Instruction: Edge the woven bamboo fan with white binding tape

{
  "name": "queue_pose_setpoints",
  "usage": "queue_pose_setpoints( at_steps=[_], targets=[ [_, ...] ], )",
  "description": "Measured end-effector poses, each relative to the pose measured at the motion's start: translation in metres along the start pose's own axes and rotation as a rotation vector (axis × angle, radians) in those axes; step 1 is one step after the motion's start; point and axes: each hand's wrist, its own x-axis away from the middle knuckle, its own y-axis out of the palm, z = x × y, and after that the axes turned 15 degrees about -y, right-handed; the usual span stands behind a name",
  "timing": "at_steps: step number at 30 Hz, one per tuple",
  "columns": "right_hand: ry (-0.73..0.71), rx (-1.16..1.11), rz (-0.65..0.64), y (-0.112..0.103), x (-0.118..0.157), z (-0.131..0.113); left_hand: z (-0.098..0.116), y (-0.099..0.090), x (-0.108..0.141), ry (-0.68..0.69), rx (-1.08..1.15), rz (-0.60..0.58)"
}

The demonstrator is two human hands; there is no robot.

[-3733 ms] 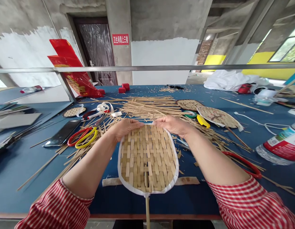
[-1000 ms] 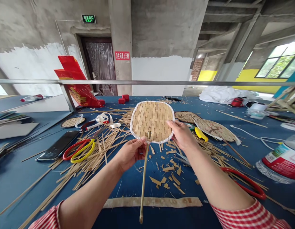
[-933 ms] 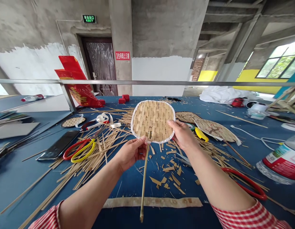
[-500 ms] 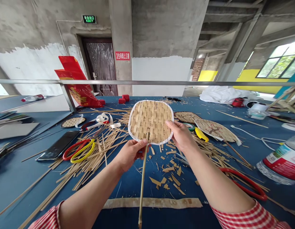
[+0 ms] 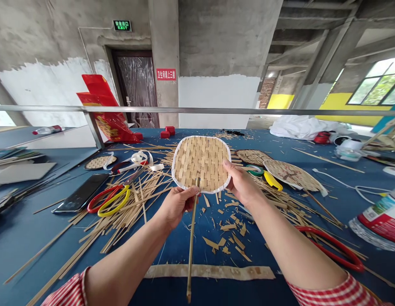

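Observation:
A woven fan [image 5: 202, 161] with a white-bound edge is held up above the blue table, its thin bamboo handle [image 5: 192, 238] pointing down toward me. My left hand [image 5: 178, 204] pinches the lower edge where the handle meets the weave, thumb on top. On the right edge, my right hand [image 5: 243, 182] grips the rim with its thumb on the front face; the fingers behind are hidden. The handle's upper tip lies over the lower part of the weave.
Scissors [image 5: 112, 199], a phone [image 5: 81, 193] and bamboo strips [image 5: 130, 216] lie left on the blue table [image 5: 171, 250]. To the right are another fan [image 5: 293, 173], red-handled scissors [image 5: 340, 250] and a large bottle [image 5: 382, 219]. A metal rail [image 5: 216, 110] crosses behind.
The fan's top edge has tipped slightly away and down, with both hands keeping their hold. The surroundings have shifted a little to the right in view.

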Motion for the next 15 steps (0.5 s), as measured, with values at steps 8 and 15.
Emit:
queue_pose_setpoints(
  at_steps=[8, 15],
  targets=[
    [0.285, -0.149, -0.206, 0.022, 0.014, 0.005, 0.004, 0.000, 0.000, 0.030, 0.077, 0.131],
    [0.294, -0.192, -0.105, 0.039, 0.019, 0.020, -0.001, 0.004, -0.003, 0.068, 0.083, 0.147]
  ],
)
